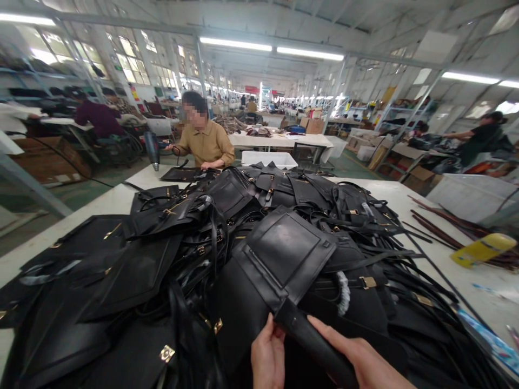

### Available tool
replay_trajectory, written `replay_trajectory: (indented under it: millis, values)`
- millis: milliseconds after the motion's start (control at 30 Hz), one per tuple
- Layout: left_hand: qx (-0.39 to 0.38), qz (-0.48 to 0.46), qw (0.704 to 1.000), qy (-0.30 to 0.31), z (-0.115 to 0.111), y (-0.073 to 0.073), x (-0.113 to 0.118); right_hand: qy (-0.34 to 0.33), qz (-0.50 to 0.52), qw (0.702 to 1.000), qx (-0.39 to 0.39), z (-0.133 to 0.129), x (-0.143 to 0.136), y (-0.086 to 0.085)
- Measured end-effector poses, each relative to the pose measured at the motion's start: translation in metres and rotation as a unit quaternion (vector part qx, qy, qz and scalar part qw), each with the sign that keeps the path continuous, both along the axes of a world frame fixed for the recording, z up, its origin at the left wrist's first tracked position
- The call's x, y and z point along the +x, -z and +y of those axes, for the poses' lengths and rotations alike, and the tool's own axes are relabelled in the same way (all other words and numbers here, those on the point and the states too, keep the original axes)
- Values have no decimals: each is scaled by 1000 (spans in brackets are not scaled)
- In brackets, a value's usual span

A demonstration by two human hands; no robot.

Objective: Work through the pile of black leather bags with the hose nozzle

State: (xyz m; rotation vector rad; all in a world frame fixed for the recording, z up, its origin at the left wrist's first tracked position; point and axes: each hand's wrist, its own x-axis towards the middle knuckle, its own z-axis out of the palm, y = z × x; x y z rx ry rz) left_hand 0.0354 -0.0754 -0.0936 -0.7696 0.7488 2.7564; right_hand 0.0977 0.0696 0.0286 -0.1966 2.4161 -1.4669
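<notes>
A black leather bag (pixel 290 251) with a stitched rectangular panel lies tilted on top of a heap of similar pieces. Its narrow, strap-like black part (pixel 312 335) runs down toward me between my hands. My left hand (pixel 268 354) pinches the left edge of this part near where it joins the panel. Lower down, my right hand (pixel 352 351) is closed around its right side, with some fingers hidden beneath. Beside my left hand a gold clasp (pixel 218 325) shows on the black leather.
Black bags (pixel 133 270) with gold fittings cover most of the white table (pixel 389 189). Across it, a co-worker (pixel 208 143) holds a heat gun (pixel 153 148). At right lie a yellow bottle (pixel 482 249) and brown strips (pixel 436 229). A white bin (pixel 474 194) stands beyond.
</notes>
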Motion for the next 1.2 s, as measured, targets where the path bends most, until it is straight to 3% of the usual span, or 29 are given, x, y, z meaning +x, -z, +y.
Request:
replay_trajectory:
  millis: [167,300,433,500,567,633,667,767,833,867,967,1133,1200]
  values:
    - [4,10,999,48,4,6,2,41,37,997,47,-2,-21,6]
    - [10,10,1000,13,8,19,-3,7,51,992,118,-4,-32,8]
    - [19,34,999,14,13,28,-3,20,68,994,85,-15,-44,12]
    - [-11,46,997,63,11,28,3,37,79,995,55,-22,-51,15]
    - [-96,65,978,174,1,21,11,52,81,995,40,-23,-56,16]
    - [-250,125,923,265,-18,9,14,70,70,995,24,-19,-56,15]
    - [-346,180,880,270,-30,2,11,80,60,995,10,-14,-54,14]
    - [-593,369,696,164,-65,-23,-18,112,30,993,-18,2,-40,9]
    - [-651,459,584,154,-77,-35,-49,127,17,992,-10,11,-27,8]
    - [-653,492,548,177,-78,-39,-64,128,14,992,-2,14,-20,8]
    - [-610,562,501,247,-68,-48,-94,120,28,992,20,20,1,11]
    - [-534,622,453,351,-65,-66,-105,142,18,989,44,26,29,19]
    - [-512,621,460,375,-71,-70,-109,157,1,987,43,27,35,21]
